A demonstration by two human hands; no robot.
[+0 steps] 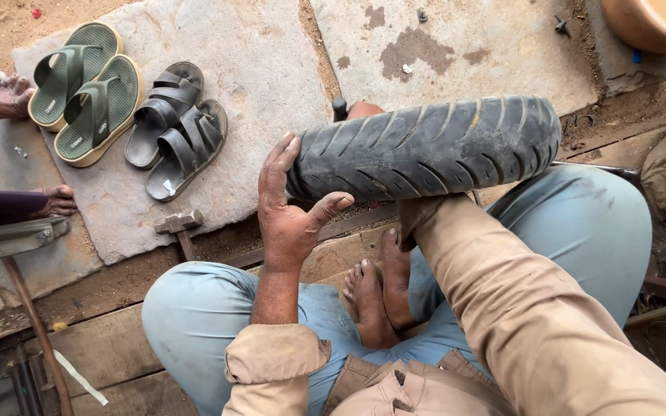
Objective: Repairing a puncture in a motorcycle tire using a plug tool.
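While the person sits cross-legged on the ground, a black tyre [425,146] lies across the knees, its tread facing up. The left hand [290,204] is spread open against the tyre's left end, thumb hooked under it. The right hand is hidden behind the tyre and the tan sleeve [518,293], so its grip cannot be told. On the stone slab [271,69] beyond lie green sandals [86,92] and dark sandals [175,127] near its left edge, a hammer [180,227] at its near edge. Another person's hands [9,96] rest by the green pair.
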